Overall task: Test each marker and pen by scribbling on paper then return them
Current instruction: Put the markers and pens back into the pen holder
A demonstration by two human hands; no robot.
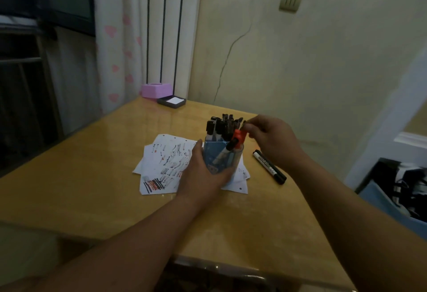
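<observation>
The blue pen holder (221, 159), crammed with markers, stands on scribbled paper (161, 164) on my wooden table (92, 176), my left hand (203, 171) wrapped around it, my right hand (270, 139) pinching a pen top above, a black marker (269, 166) lying just right.

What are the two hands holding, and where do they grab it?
The left hand wraps around the side of the blue pen holder. The right hand pinches the top end of a pen in the holder.
</observation>
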